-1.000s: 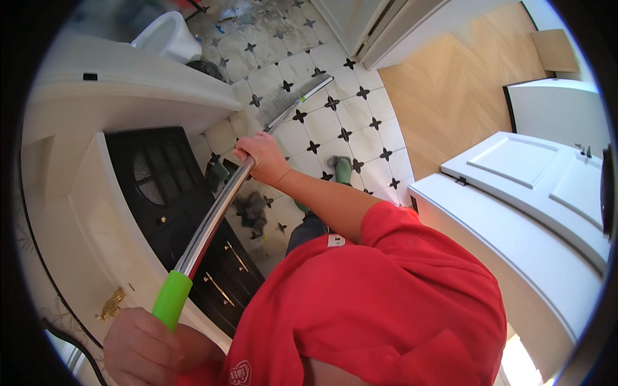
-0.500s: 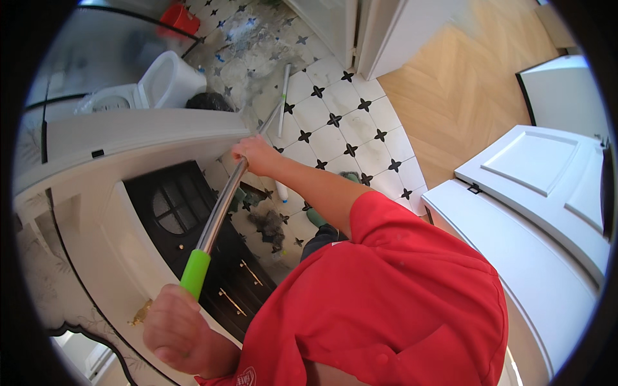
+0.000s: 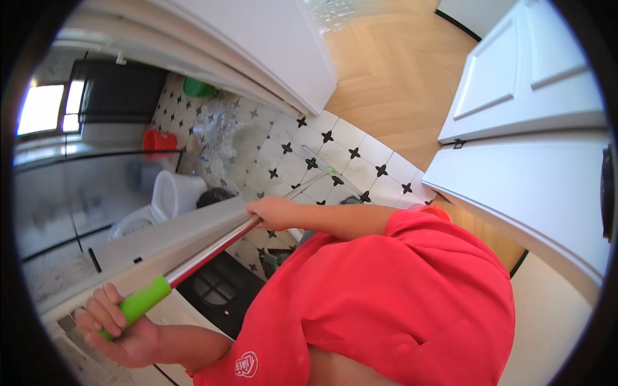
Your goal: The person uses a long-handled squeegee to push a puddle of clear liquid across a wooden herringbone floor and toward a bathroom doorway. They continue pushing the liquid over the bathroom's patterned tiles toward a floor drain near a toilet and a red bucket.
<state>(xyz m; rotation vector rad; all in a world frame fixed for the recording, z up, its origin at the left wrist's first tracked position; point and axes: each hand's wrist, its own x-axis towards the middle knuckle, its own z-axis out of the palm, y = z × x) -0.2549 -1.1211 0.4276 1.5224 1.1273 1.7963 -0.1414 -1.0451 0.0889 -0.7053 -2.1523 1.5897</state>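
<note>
Left hand [image 3: 136, 342] is curled loosely round the top of the wiper [image 3: 215, 249], on its green grip [image 3: 145, 301], some fingers raised; lower down, the wiper is clasped by the right hand [image 3: 273, 212], which is closed around it. The blade [image 3: 346, 183] is laid aslant on the tiled floor [image 3: 344, 133], near the wood floor [image 3: 399, 90]. For an even stroke, the blade is best kept flat along its whole length, with the weight steadied by both hands. Since the earlier frame, the blade has been shifted closer to the wood floor, the left hand's fingers have been loosened, and a green tub [image 3: 198, 88] is brought into view.
</note>
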